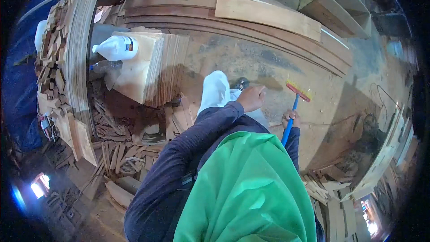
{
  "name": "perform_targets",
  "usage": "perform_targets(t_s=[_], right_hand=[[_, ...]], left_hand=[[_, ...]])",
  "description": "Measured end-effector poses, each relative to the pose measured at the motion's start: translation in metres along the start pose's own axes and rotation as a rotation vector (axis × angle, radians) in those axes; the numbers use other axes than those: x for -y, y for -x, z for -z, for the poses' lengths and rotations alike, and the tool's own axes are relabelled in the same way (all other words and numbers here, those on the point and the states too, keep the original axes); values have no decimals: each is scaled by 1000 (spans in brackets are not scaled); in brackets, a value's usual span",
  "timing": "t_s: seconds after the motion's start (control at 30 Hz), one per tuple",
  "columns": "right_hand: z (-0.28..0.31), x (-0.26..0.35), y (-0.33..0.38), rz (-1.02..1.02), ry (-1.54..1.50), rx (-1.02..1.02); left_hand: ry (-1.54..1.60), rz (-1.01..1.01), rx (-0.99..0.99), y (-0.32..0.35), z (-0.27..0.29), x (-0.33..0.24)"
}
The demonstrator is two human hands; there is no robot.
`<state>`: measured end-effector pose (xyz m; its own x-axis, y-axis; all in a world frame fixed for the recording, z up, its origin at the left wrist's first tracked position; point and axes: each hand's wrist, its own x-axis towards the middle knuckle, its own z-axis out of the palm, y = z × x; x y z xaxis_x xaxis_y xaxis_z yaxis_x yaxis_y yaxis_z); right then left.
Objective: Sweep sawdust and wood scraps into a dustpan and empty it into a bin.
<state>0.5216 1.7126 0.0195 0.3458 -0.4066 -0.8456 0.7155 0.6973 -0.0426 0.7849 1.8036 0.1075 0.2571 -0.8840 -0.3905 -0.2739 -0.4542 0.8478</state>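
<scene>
My right hand [291, 118] is wrapped round the blue handle [288, 131] of a broom. The broom's red head with yellow bristles [298, 92] points away from me over the dusty floor. In front of my body, my left hand [251, 99] is curled closed, back upward, and nothing shows sticking out of it. It is held apart from the broom, to the left of the handle. Below it, a white-covered leg [215, 89] and a dark shoe [242, 83] show. Green cloth [251, 183] covers my front and hides part of my right arm.
Long boards [268, 15] lie across the far side, near a wooden box frame [336, 6]. At left, a white jug [117, 48] rests on stacked wooden sheets [168, 69]. Wood offcuts [121, 154] litter the floor at lower left. More planks [380, 161] stand at right.
</scene>
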Motion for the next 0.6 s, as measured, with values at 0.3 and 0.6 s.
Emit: perform_targets(t_s=[0.3, 0.6], right_hand=[[-7, -5, -19, -82, 187, -61], [-45, -18, -29, -186, 297, -39]], left_hand=[[-9, 193, 44, 18, 14, 2], [19, 158, -27, 14, 8, 19]])
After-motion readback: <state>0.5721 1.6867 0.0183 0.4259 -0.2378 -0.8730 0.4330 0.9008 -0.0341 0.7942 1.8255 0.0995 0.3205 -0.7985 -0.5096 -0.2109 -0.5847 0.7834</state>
